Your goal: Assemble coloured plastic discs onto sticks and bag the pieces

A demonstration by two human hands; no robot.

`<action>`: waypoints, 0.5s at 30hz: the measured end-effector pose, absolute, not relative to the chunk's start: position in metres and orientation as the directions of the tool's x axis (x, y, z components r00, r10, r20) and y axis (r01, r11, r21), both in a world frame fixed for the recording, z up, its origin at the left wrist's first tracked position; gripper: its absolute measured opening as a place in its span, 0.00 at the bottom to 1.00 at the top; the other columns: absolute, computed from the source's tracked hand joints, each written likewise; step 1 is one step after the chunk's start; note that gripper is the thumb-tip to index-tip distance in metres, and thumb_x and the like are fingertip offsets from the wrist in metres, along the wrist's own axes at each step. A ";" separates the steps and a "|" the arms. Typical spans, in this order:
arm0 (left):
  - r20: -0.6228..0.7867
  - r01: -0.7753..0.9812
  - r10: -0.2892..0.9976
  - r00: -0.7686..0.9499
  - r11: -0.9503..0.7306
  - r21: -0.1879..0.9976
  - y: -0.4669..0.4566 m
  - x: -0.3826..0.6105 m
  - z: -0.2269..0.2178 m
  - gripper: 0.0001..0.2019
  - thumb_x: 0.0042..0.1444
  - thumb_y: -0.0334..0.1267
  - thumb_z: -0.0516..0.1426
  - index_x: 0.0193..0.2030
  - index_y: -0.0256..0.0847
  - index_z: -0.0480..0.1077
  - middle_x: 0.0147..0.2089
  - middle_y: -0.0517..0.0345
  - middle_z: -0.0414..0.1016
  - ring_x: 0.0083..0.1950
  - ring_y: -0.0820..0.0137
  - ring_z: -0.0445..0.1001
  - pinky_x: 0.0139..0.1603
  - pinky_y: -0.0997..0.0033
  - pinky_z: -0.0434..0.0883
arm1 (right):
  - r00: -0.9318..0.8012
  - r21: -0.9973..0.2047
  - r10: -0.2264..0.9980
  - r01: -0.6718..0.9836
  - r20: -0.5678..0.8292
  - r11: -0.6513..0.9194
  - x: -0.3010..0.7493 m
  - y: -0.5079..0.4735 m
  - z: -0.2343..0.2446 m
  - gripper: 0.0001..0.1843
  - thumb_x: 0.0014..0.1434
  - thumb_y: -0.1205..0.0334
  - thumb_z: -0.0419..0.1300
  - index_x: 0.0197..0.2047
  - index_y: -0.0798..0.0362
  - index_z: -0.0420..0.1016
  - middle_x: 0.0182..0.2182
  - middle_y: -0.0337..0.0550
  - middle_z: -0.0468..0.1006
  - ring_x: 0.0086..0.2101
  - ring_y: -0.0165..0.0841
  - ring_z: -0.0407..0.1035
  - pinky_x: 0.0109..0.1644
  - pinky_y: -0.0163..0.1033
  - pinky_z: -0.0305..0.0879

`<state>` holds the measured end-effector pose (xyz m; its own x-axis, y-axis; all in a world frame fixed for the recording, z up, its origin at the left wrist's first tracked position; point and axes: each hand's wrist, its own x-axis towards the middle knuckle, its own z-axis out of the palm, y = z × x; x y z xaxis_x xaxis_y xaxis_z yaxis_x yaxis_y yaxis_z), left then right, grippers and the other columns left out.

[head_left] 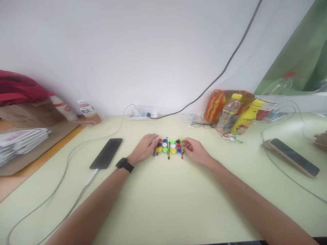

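Observation:
A small set of colored plastic discs (165, 145) lies at the middle of the table, red, blue, white, black, yellow and green in short rows. Thin colored arrow-tipped sticks (169, 149) run between the rows and along both ends. My left hand (144, 147), with a black watch (125, 164) on its wrist, closes against the left end of the set. At the opposite end, my right hand (194, 149) has its fingers curled in around the edge sticks. Some fingertips of both hands are hidden.
Left of my hands lies a black phone (106, 153) on a charging cable. Bottles (228, 112) and a snack bag (214, 106) stand at the back right, near eyeglasses (203, 125). Another phone (293, 156) rests at right. A power strip (141, 116) lies along the wall.

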<state>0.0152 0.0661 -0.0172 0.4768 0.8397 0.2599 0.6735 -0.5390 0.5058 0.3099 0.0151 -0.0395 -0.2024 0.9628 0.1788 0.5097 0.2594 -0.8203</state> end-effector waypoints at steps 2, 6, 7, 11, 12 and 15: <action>0.258 0.673 0.842 0.474 -0.535 0.511 0.066 0.015 -0.017 0.26 0.75 0.55 0.43 0.64 0.43 0.71 0.67 0.52 0.72 0.70 0.59 0.65 0.74 0.56 0.59 | -0.211 -0.803 0.964 0.539 0.163 0.253 0.312 0.013 -0.038 0.15 0.65 0.62 0.57 0.54 0.53 0.71 0.40 0.44 0.78 0.36 0.33 0.73 0.39 0.36 0.71; 0.239 0.682 0.858 0.454 -0.508 0.526 0.065 0.013 -0.018 0.27 0.75 0.56 0.43 0.67 0.43 0.69 0.69 0.51 0.70 0.72 0.59 0.63 0.75 0.54 0.59 | -0.186 -0.683 0.948 0.659 0.260 0.316 0.317 0.006 -0.030 0.16 0.69 0.59 0.54 0.57 0.53 0.70 0.48 0.50 0.78 0.45 0.38 0.75 0.51 0.42 0.72; 0.246 0.686 0.860 0.447 -0.506 0.522 0.064 0.013 -0.018 0.27 0.74 0.56 0.44 0.67 0.43 0.69 0.70 0.51 0.69 0.72 0.58 0.63 0.75 0.54 0.59 | -0.192 -0.631 0.928 0.687 0.320 0.360 0.317 0.004 -0.028 0.17 0.70 0.58 0.54 0.59 0.53 0.70 0.51 0.51 0.78 0.51 0.40 0.73 0.57 0.45 0.70; 0.376 0.721 0.816 0.439 -0.569 0.395 0.058 0.019 -0.015 0.26 0.73 0.56 0.48 0.68 0.45 0.69 0.70 0.52 0.69 0.74 0.56 0.61 0.76 0.52 0.57 | -0.309 -0.447 0.846 0.741 0.435 0.501 0.306 -0.003 -0.027 0.23 0.73 0.54 0.52 0.66 0.52 0.68 0.63 0.54 0.72 0.64 0.43 0.63 0.71 0.50 0.58; 0.397 0.734 0.797 0.455 -0.588 0.340 0.056 0.021 -0.015 0.26 0.73 0.56 0.49 0.68 0.46 0.68 0.71 0.53 0.68 0.75 0.55 0.59 0.76 0.50 0.57 | -0.339 -0.409 0.833 0.751 0.437 0.519 0.300 -0.004 -0.029 0.25 0.73 0.53 0.51 0.68 0.53 0.67 0.65 0.54 0.70 0.66 0.43 0.61 0.73 0.51 0.57; 0.362 0.763 0.766 0.531 -0.618 0.189 0.049 0.030 -0.016 0.27 0.73 0.57 0.48 0.72 0.51 0.65 0.75 0.55 0.63 0.78 0.51 0.54 0.76 0.45 0.55 | -0.397 -0.306 0.807 0.778 0.438 0.549 0.284 -0.001 -0.036 0.30 0.75 0.51 0.46 0.73 0.55 0.62 0.71 0.53 0.64 0.71 0.44 0.53 0.76 0.53 0.50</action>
<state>0.0299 0.0489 -0.0156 0.5309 0.7664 0.3616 0.7633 -0.6178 0.1887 0.2837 -0.0010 -0.0364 -0.3968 0.8066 0.4380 0.7776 0.5490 -0.3065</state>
